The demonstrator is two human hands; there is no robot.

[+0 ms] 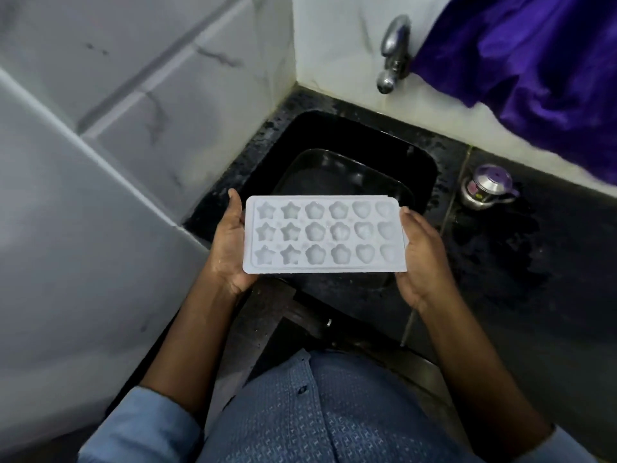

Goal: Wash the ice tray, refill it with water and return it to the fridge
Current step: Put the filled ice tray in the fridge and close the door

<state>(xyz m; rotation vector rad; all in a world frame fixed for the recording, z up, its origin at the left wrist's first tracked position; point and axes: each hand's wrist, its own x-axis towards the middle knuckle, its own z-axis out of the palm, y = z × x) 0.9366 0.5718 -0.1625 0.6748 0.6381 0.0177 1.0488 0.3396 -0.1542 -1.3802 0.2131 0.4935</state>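
A white ice tray (324,234) with star, flower and heart shaped cells is held level over the front of a black sink (424,168). My left hand (230,243) supports its left end, palm under the edge and thumb along the side. My right hand (421,253) cups its right end, fingers beneath. The cells face up; I cannot tell whether they hold water. A chrome tap (394,53) sticks out from the wall above the sink's far side, with no water running.
A black rectangular dish (334,163) lies in the sink basin. A small steel container with a purple lid (488,190) stands on the wet dark counter (541,248) to the right. A purple cloth (534,58) hangs at top right. White tiled wall (150,95) stands on the left.
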